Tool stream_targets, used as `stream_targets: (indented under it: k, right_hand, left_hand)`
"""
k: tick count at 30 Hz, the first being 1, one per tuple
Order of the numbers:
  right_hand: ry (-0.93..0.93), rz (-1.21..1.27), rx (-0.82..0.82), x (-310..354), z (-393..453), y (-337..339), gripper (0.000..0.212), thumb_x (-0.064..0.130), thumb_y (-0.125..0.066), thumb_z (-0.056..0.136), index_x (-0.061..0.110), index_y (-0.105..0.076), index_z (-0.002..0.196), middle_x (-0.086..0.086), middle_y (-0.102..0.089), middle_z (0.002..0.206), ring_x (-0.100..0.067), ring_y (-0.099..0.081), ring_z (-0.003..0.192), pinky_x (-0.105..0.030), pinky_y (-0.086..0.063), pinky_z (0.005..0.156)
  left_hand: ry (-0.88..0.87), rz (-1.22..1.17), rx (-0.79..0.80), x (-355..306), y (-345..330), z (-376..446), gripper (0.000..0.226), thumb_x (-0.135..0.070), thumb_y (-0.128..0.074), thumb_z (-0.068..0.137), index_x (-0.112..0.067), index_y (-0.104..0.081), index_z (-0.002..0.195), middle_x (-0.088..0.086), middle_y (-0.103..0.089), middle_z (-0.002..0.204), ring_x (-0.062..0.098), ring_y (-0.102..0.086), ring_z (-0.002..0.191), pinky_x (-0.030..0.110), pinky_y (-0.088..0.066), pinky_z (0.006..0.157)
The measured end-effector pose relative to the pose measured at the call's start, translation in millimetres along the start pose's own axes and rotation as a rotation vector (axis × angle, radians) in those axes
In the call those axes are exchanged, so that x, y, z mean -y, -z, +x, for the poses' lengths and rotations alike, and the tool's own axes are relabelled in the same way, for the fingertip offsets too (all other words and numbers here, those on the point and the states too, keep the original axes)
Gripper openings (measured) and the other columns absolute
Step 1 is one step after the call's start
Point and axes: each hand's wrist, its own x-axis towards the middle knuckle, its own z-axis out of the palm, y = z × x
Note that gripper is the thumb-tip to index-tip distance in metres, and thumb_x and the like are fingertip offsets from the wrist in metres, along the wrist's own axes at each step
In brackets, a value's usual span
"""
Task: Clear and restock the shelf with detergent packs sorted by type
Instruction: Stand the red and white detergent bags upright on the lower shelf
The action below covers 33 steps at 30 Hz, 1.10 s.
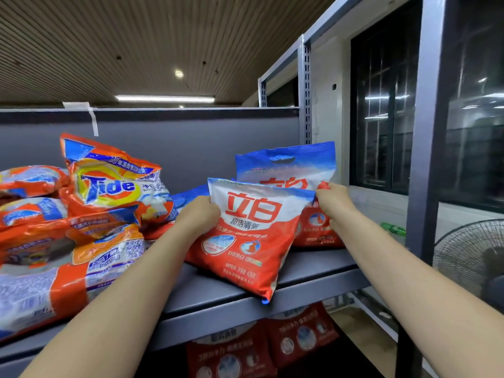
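Red-and-white plastic detergent pack (251, 236) gripped by both our hands: left hand (200, 214), right hand (334, 200).
Orange Tide packs (109, 184) heaped left on grey metal shelf (218, 293), untidy; sorting seems partway.

The front red-and-white pack (246, 233) covers the lower half of the taller pack (289, 170) behind it, and a blue pack (191, 196) shows only a corner between them and the Tide bags (109, 184). The left hand's (197, 214) fingertips disappear behind the front pack's edge. The orange bags at the left (32, 268) are cut off by the frame. Packs on the lower shelf (272, 345) sit in shadow, their print unreadable. A green object (392, 228) beyond the right forearm is too blurred to identify.
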Motion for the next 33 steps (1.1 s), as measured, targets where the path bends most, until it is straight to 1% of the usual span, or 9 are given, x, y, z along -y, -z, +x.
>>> stream_targets:
  k: [3,7,12,15,20,23,25,28,33]
  right_hand:
    - [0.102,-0.022,-0.069,9.2,-20.7,9.4,0.014,0.029,-0.059,0.086,0.018,-0.061,0.078,-0.005,-0.07,0.083,-0.029,-0.068,0.081,-0.041,-0.056,0.079]
    - [0.246,-0.08,-0.179,14.9,-41.4,27.5,0.025,0.042,-0.05,0.095,0.02,-0.056,0.085,-0.002,-0.063,0.087,-0.025,-0.061,0.082,-0.031,-0.043,0.07]
    - [0.389,-0.106,-0.309,21.2,-82.0,56.4,0.031,0.04,-0.044,0.099,0.013,-0.058,0.103,-0.005,-0.064,0.103,-0.018,-0.056,0.085,-0.022,-0.033,0.059]
    - [0.457,-0.092,-0.398,16.1,-99.7,78.8,0.034,0.038,-0.043,0.1,0.01,-0.059,0.11,-0.006,-0.065,0.116,-0.021,-0.061,0.1,-0.019,-0.032,0.066]
    - [0.485,0.037,-0.493,-5.0,-115.8,116.9,0.037,0.037,-0.043,0.1,0.004,-0.058,0.105,-0.011,-0.066,0.111,-0.02,-0.061,0.094,-0.01,-0.028,0.058]
    - [0.457,0.078,-0.516,-20.0,-123.4,138.3,0.035,0.029,-0.043,0.101,-0.003,-0.057,0.106,-0.017,-0.064,0.114,-0.03,-0.059,0.101,-0.014,-0.024,0.061]
    - [0.462,0.083,-0.497,-32.1,-128.7,150.5,0.034,0.026,-0.044,0.1,-0.005,-0.056,0.102,-0.021,-0.064,0.107,-0.032,-0.057,0.095,-0.018,-0.022,0.063]
    - [0.438,0.03,-0.362,-60.0,-137.1,161.7,0.03,0.028,-0.047,0.099,0.001,-0.055,0.088,-0.011,-0.056,0.084,-0.022,-0.049,0.076,-0.023,-0.024,0.062]
    - [0.42,-0.103,-0.145,-119.5,-149.6,161.1,0.03,0.039,-0.051,0.094,0.013,-0.056,0.08,-0.012,-0.065,0.081,-0.029,-0.058,0.079,-0.033,-0.039,0.067]
  left_hand:
    - [-0.006,-0.04,-0.168,3.0,-0.2,-10.5,0.032,-0.023,-0.031,0.098,-0.008,-0.055,0.113,0.018,-0.058,0.124,0.036,-0.052,0.114,0.039,-0.04,0.093]
    - [0.043,-0.1,-0.461,-2.6,11.9,-41.5,0.031,-0.025,-0.031,0.099,-0.005,-0.053,0.107,0.023,-0.058,0.118,0.041,-0.053,0.109,0.042,-0.038,0.086]
    - [-0.019,-0.213,-0.746,-25.8,25.3,-87.3,0.027,-0.024,-0.032,0.099,-0.007,-0.052,0.109,0.023,-0.063,0.107,0.042,-0.056,0.099,0.04,-0.036,0.075]
    - [-0.049,-0.239,-0.841,-42.7,28.0,-117.2,0.025,-0.025,-0.033,0.1,-0.01,-0.052,0.107,0.019,-0.065,0.102,0.041,-0.057,0.095,0.038,-0.034,0.071]
    - [0.013,-0.282,-0.82,-59.0,14.1,-170.6,0.027,-0.029,-0.033,0.1,-0.012,-0.054,0.098,0.015,-0.065,0.102,0.038,-0.056,0.095,0.034,-0.03,0.071]
    - [0.087,-0.293,-0.78,-56.3,-5.2,-200.2,0.031,-0.029,-0.034,0.099,-0.009,-0.057,0.101,0.018,-0.064,0.107,0.039,-0.055,0.1,0.035,-0.03,0.073]
    - [0.164,-0.295,-0.756,-48.6,-20.0,-218.3,0.032,-0.03,-0.034,0.099,-0.008,-0.057,0.1,0.019,-0.063,0.108,0.039,-0.054,0.102,0.037,-0.034,0.075]
    - [0.254,-0.26,-0.714,-32.3,-43.9,-244.9,0.033,-0.032,-0.034,0.1,-0.006,-0.054,0.095,0.021,-0.063,0.106,0.041,-0.055,0.1,0.039,-0.036,0.076]
    - [0.384,-0.214,-0.658,1.5,-81.2,-276.2,0.032,-0.031,-0.035,0.099,-0.005,-0.053,0.093,0.023,-0.063,0.101,0.043,-0.056,0.094,0.042,-0.039,0.077]
